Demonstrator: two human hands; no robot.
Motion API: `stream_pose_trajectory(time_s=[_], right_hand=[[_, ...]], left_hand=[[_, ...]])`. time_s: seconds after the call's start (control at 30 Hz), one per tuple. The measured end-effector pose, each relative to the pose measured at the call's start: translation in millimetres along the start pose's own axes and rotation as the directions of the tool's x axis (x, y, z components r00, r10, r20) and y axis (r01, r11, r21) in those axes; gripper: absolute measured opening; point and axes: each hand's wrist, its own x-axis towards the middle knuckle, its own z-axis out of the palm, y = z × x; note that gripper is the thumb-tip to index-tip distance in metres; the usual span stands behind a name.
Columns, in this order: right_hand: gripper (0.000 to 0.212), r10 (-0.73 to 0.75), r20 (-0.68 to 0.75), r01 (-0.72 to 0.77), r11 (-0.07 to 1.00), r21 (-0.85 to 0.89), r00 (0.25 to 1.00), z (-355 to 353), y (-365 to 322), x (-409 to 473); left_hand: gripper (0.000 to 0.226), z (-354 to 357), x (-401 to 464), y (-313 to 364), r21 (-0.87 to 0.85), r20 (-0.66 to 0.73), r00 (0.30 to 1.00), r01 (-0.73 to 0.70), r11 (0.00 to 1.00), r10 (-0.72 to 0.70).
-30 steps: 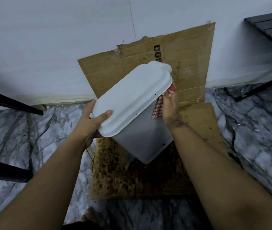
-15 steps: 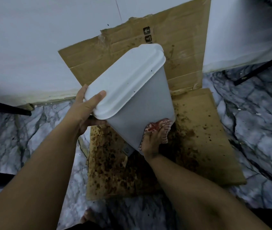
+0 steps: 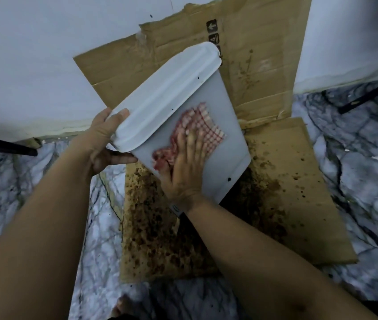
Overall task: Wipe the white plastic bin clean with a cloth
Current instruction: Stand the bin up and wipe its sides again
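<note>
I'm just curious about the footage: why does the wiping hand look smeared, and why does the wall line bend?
Head view: the right hand and the checked cloth are motion-blurred against the white bin; the left hand gripping the lid is sharper. The wide-angle lens bows the wall's base line. Light is dim and bluish, with no glare.

**A:** Where's the cam?

**B:** One view only, head-worn, wide-angle. Looks fwd and down over both forearms, which run in from the bottom corners.

**A:** How close?

**B:** Arm's reach. The white plastic bin sits mid-frame, the left hand and right hand just below centre. Wall fills the top, marble floor the edges, bent by the lens.

**A:** Shared with a 2nd view?

**B:** No 2nd view.
</note>
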Motion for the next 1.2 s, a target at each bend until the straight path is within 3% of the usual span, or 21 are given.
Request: stream_pose_trajectory(time_s=[0.2,0.37,0.5,0.63,0.8,0.87,1.0,1.2], right_hand=[[0.078,0.369,0.004,-0.369,0.93,0.002,0.93,10.5,83.6,-98.1],[0.081,0.478,0.049,-0.48,0.877,0.033,0.877,10.7,90.2,-98.8],[0.08,0.335,0.029,-0.336,0.94,0.058,0.942,6.5,62.8,-69.1],[0.086,0.133,0.049,-0.134,0.991,0.018,0.99,3.9,18.6,-21.7],[0.09,-0.052,0.075,0.06,0.993,-0.102,0.996,2.0,28.2,-22.7],[0.094,-0.082,0.125,0.103,0.98,-0.168,0.989,-0.5,54.8,-44.9],[0.099,0.017,0.226,0.045,0.963,-0.265,0.974,-7.0,109.9,-96.6],[0.093,0.032,0.325,0.087,0.935,-0.344,0.945,-13.3,146.6,-131.4]], left_hand=[[0.123,-2.9,2.8,-4.0,0.015,0.03,1.0,-0.008,1.0,0.007],[0.094,-1.2,-2.4,-10.2,0.076,-0.005,0.997,-0.077,0.994,0.078],[0.061,-2.0,-8.2,-12.6,0.268,-0.038,0.932,-0.338,0.902,0.36],[0.026,7.4,-16.2,-13.7,0.226,-0.009,0.895,-0.433,0.873,0.446],[0.064,6.5,-7.3,-20.2,0.22,-0.047,0.874,-0.463,0.859,0.484],[0.064,6.2,-6.4,-21.3,0.212,-0.041,0.867,-0.478,0.852,0.497],[0.066,4.4,-2.7,-22.8,0.22,-0.025,0.864,-0.485,0.846,0.502],[0.064,3.9,-3.3,-22.5,0.206,-0.022,0.871,-0.477,0.854,0.492]])
